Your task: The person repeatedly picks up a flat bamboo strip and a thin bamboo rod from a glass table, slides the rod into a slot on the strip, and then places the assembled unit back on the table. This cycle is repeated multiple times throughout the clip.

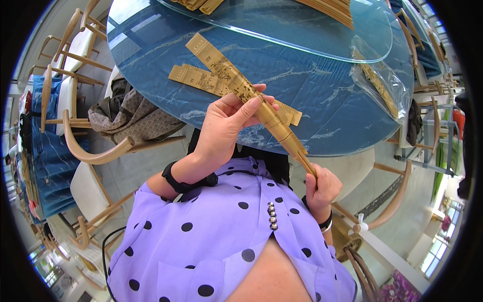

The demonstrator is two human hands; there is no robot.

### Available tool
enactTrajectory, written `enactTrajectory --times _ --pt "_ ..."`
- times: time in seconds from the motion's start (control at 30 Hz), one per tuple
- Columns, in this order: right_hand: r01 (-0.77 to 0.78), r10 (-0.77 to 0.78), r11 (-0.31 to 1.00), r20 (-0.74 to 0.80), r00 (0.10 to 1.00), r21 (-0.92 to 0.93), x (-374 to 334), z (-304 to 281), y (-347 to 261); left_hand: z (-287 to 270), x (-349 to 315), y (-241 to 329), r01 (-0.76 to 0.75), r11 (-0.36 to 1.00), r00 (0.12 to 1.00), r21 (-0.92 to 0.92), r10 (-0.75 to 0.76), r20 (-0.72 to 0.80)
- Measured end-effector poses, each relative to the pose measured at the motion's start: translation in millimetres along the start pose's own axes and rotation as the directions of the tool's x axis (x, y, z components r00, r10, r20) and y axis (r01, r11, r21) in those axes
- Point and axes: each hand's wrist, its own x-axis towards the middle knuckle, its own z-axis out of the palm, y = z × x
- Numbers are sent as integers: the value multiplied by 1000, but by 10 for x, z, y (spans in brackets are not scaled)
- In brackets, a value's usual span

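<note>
A gold sleeve (272,123) is slanting over the table (334,113)

The left hand (229,118) is pinching the sleeve's middle, thumb on top, fingers under, with a narrow gap, likely to make it steady. Just off the table's near edge, the right hand (324,187) is squeezing thin brown sticks (308,166) at the sleeve's lower end, fingers curling tight, perhaps to hold them together. More gold sleeves (193,78) are lying on the table, underneath.

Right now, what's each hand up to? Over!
Left hand: gripping gold printed sleeve. Right hand: pinching slim tan end below it. Nearby: more gold sleeves on blue marbled table.
</note>
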Motion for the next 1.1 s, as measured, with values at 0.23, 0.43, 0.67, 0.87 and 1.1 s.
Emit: enactTrajectory --times 0.23,0.43,0.67,0.87,1.1 --pt "-2 2 1000 -16 1000 4 -3 31 -23 119 -104 -88 16 1000 999 15 -16 35" --pt "-8 9 1000 -24 1000 16 4 9 -28 64 -50 -23 -29 999 999 -22 28 -19" --pt "-2 3 1000 -37 999 17 -12 37 -42 103 -116 -83 -21 998 1000 57 21 8" --pt "5 -5 1000 -31 1000 18 12 42 -43 35 -35 -6 -39 999 998 -2 39 -49" --pt "-39 39 999 -20 999 28 35 47 -75 43 -64 -41 -44 998 998 33 46 -49"
